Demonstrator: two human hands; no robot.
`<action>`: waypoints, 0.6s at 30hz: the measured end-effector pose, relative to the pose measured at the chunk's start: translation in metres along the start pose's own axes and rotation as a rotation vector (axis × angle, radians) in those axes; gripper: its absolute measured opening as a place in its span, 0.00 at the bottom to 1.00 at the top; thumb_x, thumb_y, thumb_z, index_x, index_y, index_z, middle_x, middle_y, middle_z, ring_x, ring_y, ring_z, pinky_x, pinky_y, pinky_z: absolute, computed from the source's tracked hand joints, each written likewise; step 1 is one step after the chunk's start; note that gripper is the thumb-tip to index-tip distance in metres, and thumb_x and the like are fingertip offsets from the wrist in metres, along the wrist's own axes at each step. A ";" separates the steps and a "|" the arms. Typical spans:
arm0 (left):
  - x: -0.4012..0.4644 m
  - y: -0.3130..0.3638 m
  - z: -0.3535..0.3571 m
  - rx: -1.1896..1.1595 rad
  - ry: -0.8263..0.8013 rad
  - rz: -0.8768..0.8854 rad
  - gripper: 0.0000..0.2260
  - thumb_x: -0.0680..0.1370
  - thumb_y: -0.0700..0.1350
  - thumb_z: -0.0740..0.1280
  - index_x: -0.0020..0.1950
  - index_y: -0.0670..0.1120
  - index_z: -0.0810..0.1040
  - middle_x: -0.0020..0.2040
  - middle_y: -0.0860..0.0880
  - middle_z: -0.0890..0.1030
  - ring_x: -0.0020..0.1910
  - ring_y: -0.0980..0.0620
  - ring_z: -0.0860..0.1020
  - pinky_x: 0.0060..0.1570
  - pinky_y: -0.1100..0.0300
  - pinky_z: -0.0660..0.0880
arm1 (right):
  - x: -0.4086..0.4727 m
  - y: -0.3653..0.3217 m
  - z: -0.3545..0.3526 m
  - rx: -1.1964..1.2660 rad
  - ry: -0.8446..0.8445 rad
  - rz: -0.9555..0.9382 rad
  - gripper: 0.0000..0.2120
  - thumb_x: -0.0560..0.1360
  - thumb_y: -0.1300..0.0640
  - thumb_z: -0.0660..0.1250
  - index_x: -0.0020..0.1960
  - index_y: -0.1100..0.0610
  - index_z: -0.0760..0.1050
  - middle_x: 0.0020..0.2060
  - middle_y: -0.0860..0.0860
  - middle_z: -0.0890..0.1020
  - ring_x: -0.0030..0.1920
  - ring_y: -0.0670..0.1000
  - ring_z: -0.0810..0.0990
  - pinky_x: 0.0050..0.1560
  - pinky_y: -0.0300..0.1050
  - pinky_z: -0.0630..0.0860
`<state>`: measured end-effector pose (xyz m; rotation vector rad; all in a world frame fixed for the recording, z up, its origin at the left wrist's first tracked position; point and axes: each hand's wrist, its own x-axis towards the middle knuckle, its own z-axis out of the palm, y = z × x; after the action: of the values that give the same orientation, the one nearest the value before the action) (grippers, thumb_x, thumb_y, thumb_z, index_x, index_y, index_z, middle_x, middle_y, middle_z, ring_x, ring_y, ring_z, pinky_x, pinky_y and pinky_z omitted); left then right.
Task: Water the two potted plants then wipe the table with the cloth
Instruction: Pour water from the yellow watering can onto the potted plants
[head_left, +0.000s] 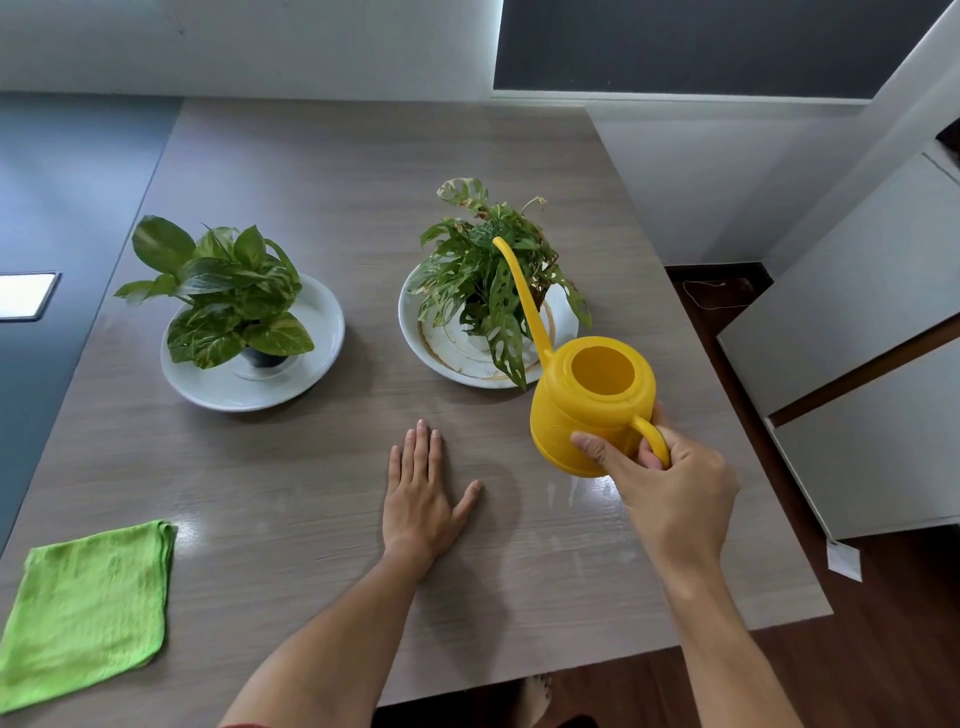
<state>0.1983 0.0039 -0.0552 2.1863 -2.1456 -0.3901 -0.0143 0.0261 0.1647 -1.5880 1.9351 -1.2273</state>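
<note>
Nearest the camera, a folded lime-green microfibre cloth (85, 610) lay flat on the tabletop (322, 171), well to the near left of the yellow watering can (592, 402) and untouched by either hand. The tabletop was a grey wood-grain laminate with a soft sheen.

Just left of the can and slightly nearer, the left hand (423, 493) rested palm down on the bare surface, its fingers (421, 447) straight and close together, thumb splayed, gripping nothing.

The right hand (670, 483) held the can from its near right side: fingers (597, 449) were curled through and round the loop handle, the thumb pressed against the rounded plastic belly. The can was squat and pot-shaped, with a wide round open mouth and a matte, lightly textured skin. It was held above the tabletop, and a faint wet smear (587, 488) glistened beneath it.

From the can's far left side a long, thin, curved spout (522, 296) rose over the perforated-leaf plant (493, 280), its tip among the foliage. That plant stood in a white, rust-ringed saucer (447, 353), just beyond the can. Farther left of the can, well apart, a broad-leaved variegated pothos (228, 296) in a dark pot (265, 357) sat in a second glossy white saucer (322, 332).
</note>
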 end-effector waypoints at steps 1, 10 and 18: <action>0.000 0.000 0.000 0.003 -0.002 0.000 0.43 0.77 0.72 0.40 0.82 0.43 0.41 0.82 0.45 0.38 0.80 0.49 0.35 0.79 0.49 0.37 | 0.000 -0.001 0.000 0.009 -0.001 0.000 0.18 0.64 0.44 0.80 0.31 0.48 0.71 0.21 0.45 0.69 0.27 0.41 0.72 0.27 0.28 0.69; -0.001 0.000 -0.001 -0.026 0.007 -0.004 0.42 0.78 0.71 0.42 0.82 0.44 0.42 0.82 0.46 0.38 0.80 0.49 0.35 0.78 0.50 0.35 | 0.001 -0.007 0.006 0.051 -0.025 0.002 0.21 0.63 0.46 0.81 0.27 0.49 0.68 0.19 0.42 0.69 0.25 0.41 0.71 0.27 0.28 0.69; -0.001 0.001 -0.002 -0.033 0.007 -0.005 0.42 0.77 0.72 0.42 0.82 0.44 0.42 0.82 0.46 0.38 0.80 0.50 0.34 0.78 0.51 0.34 | 0.008 -0.016 0.012 0.069 -0.026 -0.042 0.24 0.63 0.46 0.81 0.28 0.46 0.64 0.24 0.35 0.74 0.25 0.39 0.72 0.26 0.26 0.68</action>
<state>0.1979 0.0044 -0.0525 2.1721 -2.1152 -0.4143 0.0015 0.0136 0.1721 -1.6091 1.8319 -1.2702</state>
